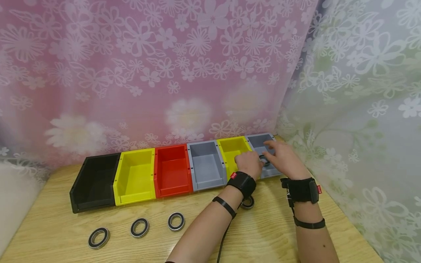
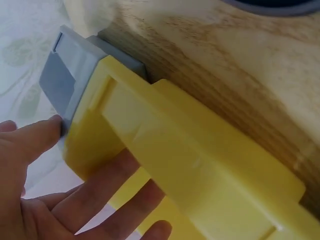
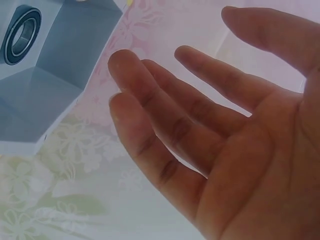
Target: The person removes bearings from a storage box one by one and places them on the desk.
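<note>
My left hand [image 1: 249,163] is at the right-hand yellow bin [image 1: 234,145]. In the left wrist view its thumb [image 2: 42,136] lies against the edge where the yellow bin meets the grey one, while the other fingers reach inside the yellow bin, their tips partly hidden by its front wall. A ball bearing [image 3: 23,36] with a dark seal rests inside the end grey bin [image 3: 70,47]. Over that bin's right side is my right hand [image 1: 285,157], fingers spread and loosely bent, holding nothing, apart from the bearing.
Leftward in the same row stand a grey bin [image 1: 205,164], a red bin [image 1: 173,168], a yellow bin [image 1: 136,175] and a black bin [image 1: 95,179]. Several bearings lie on the wooden table [image 1: 151,252] in front, one [image 1: 247,202] partly behind my left wrist. Flowered curtains hang behind and right.
</note>
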Demonstrator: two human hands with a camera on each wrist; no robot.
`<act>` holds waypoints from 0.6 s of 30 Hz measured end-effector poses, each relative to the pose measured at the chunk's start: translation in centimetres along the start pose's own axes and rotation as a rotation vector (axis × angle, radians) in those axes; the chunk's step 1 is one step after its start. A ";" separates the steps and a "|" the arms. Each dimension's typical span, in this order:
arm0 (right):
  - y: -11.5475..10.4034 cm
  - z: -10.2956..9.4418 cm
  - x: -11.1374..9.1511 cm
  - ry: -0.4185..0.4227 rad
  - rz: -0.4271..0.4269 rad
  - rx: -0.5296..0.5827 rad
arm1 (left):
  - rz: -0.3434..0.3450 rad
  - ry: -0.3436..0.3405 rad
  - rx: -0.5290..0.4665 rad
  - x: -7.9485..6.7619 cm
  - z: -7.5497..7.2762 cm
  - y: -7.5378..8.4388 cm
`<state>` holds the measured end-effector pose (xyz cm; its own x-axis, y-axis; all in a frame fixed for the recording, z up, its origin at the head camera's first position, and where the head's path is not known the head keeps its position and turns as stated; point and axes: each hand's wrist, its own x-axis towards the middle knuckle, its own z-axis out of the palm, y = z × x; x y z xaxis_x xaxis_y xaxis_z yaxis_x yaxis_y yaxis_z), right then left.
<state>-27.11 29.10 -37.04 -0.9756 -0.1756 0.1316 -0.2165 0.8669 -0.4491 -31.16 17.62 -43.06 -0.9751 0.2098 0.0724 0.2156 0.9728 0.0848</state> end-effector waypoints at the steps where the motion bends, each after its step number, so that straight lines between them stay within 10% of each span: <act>1: 0.0 0.0 0.0 0.000 0.000 0.000 | -0.002 -0.001 -0.008 0.1 0.1 -0.1; 18: 4.1 5.2 3.0 -0.043 0.037 0.019 | 0.010 0.024 -0.141 -0.5 0.4 -0.6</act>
<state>-31.07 29.72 -43.07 -0.9836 -0.1637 0.0761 -0.1802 0.8644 -0.4694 -30.82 17.01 -43.56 -0.9717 0.2154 0.0973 0.2322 0.9469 0.2225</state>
